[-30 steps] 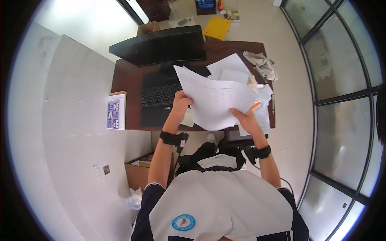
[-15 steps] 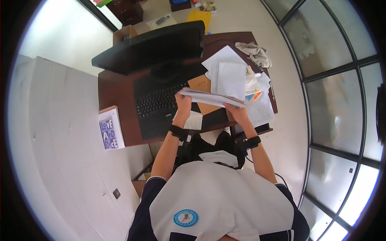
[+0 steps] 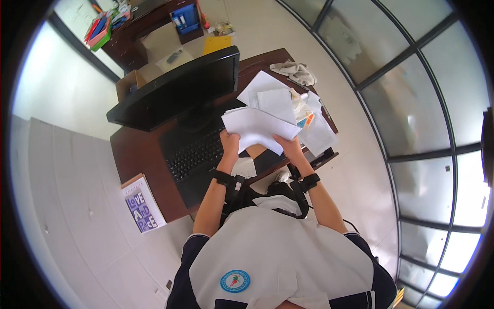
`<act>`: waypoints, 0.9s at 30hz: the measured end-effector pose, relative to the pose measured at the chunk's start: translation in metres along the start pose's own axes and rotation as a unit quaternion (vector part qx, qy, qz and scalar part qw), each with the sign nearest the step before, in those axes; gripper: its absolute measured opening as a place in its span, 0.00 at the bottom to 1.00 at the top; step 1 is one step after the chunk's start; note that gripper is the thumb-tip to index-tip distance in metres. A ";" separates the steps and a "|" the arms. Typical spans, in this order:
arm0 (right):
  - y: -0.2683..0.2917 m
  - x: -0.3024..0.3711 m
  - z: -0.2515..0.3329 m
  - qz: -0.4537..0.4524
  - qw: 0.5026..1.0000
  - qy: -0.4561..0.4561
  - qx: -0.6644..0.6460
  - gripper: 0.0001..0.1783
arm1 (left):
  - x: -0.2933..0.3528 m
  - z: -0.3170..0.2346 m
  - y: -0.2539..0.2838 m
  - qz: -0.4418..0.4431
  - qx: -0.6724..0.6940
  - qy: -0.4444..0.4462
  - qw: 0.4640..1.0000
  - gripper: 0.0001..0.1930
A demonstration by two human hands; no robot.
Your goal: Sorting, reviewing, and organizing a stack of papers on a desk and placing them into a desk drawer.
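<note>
A stack of white paper [image 3: 260, 129], slightly bowed, is held up above the front of the desk. My left hand [image 3: 230, 143] grips its left edge, with the thumb over the top sheet. At its lower right edge my right hand [image 3: 289, 146] pinches the sheets, fingers underneath and out of sight. Just behind the stack lie more white papers [image 3: 276, 101]. A brown envelope or card [image 3: 256, 151] shows partly beneath the held sheets. Left of my left hand is a black keyboard [image 3: 193, 157].
A black monitor [image 3: 177, 87] stands at the back left of the brown desk [image 3: 135, 154]. A calendar-like pad [image 3: 142, 204] sits at the left corner. Crumpled plastic bags [image 3: 301, 107] and a grey cloth [image 3: 295, 72] lie to the right. Glass panels [image 3: 406, 98] rise beyond.
The paper stack has turned from nearly edge-on to showing its broad top face. My hands still hold both sides. The view has swung, tilting the desk.
</note>
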State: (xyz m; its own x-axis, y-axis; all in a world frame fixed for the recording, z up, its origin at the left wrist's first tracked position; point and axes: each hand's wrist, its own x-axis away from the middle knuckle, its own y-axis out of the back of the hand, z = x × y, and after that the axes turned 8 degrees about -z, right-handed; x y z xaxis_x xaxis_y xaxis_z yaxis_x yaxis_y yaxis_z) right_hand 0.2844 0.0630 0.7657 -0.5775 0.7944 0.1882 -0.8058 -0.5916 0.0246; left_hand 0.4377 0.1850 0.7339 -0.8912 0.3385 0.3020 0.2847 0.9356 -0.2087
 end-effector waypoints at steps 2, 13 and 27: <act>0.003 0.003 0.004 -0.010 1.000 0.003 -0.008 0.22 | 0.000 -0.008 -0.001 0.015 -0.010 -0.005 1.000 0.14; 0.072 0.057 0.057 -0.012 0.989 -0.023 -0.146 0.23 | 0.048 -0.088 -0.019 0.346 -0.129 0.164 0.915 0.24; 0.206 0.123 0.031 -0.069 0.958 -0.121 -0.250 0.24 | 0.186 -0.055 -0.138 0.270 -0.099 0.086 0.954 0.21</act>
State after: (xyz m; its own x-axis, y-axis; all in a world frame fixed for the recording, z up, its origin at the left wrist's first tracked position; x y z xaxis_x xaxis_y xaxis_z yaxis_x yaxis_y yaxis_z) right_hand 0.0515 0.0349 0.8247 -0.4629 0.7695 0.4400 -0.8688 -0.2954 -0.3975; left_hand 0.2524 0.1244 0.8694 -0.5288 0.7722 0.3523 0.7624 0.6145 -0.2026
